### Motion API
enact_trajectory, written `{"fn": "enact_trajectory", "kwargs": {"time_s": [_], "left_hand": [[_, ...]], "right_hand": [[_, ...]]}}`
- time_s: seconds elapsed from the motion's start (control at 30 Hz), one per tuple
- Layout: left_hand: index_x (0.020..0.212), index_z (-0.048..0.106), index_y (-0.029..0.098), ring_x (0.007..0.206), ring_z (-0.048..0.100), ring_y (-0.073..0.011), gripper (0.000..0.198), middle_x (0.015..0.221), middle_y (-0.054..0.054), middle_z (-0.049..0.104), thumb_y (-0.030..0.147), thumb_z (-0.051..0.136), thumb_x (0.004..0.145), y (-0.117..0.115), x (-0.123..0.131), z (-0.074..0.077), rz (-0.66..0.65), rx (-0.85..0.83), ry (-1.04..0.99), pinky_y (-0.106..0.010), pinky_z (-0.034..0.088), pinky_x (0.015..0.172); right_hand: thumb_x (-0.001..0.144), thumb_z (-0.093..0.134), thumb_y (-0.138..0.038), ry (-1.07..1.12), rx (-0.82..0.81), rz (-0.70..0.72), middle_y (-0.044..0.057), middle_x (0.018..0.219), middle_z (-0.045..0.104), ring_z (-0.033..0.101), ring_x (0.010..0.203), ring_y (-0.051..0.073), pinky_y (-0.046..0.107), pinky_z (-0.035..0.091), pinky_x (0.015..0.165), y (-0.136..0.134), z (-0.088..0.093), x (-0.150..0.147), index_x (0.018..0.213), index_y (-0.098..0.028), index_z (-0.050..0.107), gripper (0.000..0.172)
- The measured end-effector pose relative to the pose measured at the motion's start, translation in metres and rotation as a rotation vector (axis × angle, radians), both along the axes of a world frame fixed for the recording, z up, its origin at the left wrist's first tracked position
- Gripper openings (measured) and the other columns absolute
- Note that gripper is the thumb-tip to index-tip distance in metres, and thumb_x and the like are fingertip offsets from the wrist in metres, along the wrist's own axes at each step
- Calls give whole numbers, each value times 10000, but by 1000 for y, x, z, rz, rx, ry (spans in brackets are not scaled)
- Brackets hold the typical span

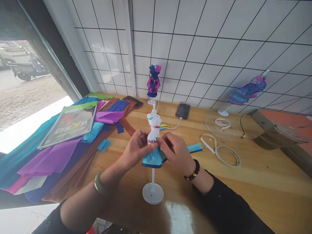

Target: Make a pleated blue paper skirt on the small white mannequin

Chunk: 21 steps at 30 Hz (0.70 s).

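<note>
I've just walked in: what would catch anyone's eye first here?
Probably the small white dress form in the middle, with the left hand and right hand at the waist of its light-blue skirt. Then the navy-and-pink dress behind it by the tiled wall, and the bright coloured sheets at the left.

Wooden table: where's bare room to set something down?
A wide bare patch of table lies at right, between the white looped strip and the right sleeve. A smaller one separates the phone from the white dress form. The left is crowded: magazine and coloured sheets.

Glossy wooden tabletop (243, 190), plastic mannequin (153, 134)
</note>
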State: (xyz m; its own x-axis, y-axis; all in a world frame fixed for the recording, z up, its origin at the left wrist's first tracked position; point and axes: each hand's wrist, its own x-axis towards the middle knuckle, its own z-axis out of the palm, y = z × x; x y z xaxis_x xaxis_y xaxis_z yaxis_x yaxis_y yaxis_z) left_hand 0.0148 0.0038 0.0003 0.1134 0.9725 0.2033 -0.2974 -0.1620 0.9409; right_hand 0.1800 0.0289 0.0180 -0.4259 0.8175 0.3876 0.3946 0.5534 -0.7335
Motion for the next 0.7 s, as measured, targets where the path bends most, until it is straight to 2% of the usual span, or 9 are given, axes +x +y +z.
{"fn": "enact_trajectory", "kwargs": {"time_s": [0.17, 0.33, 0.53, 0.7], "left_hand": [[933, 506, 168, 780, 564, -134, 335, 847, -27, 615, 264, 737, 711, -2, 1, 1, 23, 4, 15, -251, 431, 680], [941, 527, 173, 775, 560, -132, 302, 862, -24, 622, 278, 715, 729, -5, 2, 2, -25, -49, -34, -249, 432, 682], [889, 540, 161, 660, 553, -111, 251, 777, -4, 617, 294, 686, 735, -5, 1, 7, -45, -188, -170, -221, 428, 592], [872, 540, 162, 707, 603, -161, 227, 786, -24, 651, 297, 658, 733, -3, -1, 8, -103, -209, -263, -268, 468, 638]], "right_hand": [[939, 354, -248, -152, 228, 22, 7, 640, 493, 443, 598, 132, 269, 317, 572, 1, -2, -1, 711, -189, 461, 259], [884, 425, -193, -38, 340, -2, -15, 581, 444, 402, 550, 119, 265, 297, 539, -1, -6, -1, 660, -197, 443, 225], [887, 440, -207, 149, 167, 9, -28, 554, 462, 414, 514, 99, 241, 329, 515, -6, -7, -4, 625, -196, 454, 262], [909, 427, -258, 356, -58, 67, -17, 591, 511, 480, 560, 109, 254, 389, 561, -9, -3, -6, 650, -196, 488, 274]]}}
